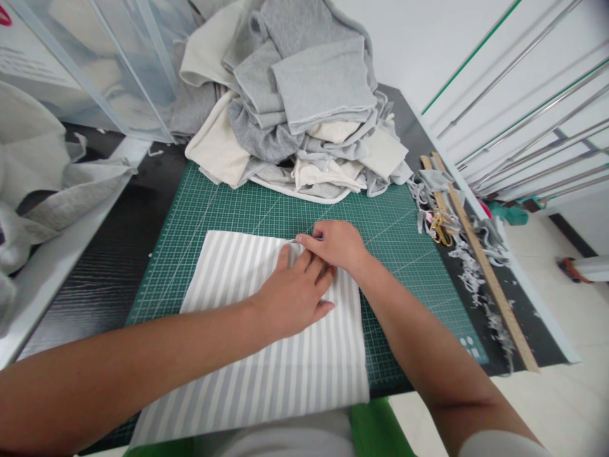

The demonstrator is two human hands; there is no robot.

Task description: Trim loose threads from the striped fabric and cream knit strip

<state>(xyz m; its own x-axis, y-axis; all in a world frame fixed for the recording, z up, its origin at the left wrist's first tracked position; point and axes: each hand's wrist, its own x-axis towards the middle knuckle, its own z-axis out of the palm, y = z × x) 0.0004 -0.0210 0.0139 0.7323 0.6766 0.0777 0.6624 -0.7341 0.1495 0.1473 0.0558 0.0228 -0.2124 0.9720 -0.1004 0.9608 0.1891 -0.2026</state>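
A grey-and-white striped cloth lies flat across the green cutting mat, its near end reaching the table's front edge. My left hand rests palm down on it with the fingers spread, just below the cloth's far edge. At that far edge my right hand is closed in a pinch on the cloth's border, thumb pointing left. The two hands nearly touch, and the right one's fingertips are partly hidden.
Behind the mat rises a large heap of grey and cream fabric pieces. On the right lie a long wooden ruler, gold-handled scissors and fabric scraps. More light cloth hangs at the left, near clear plastic bins.
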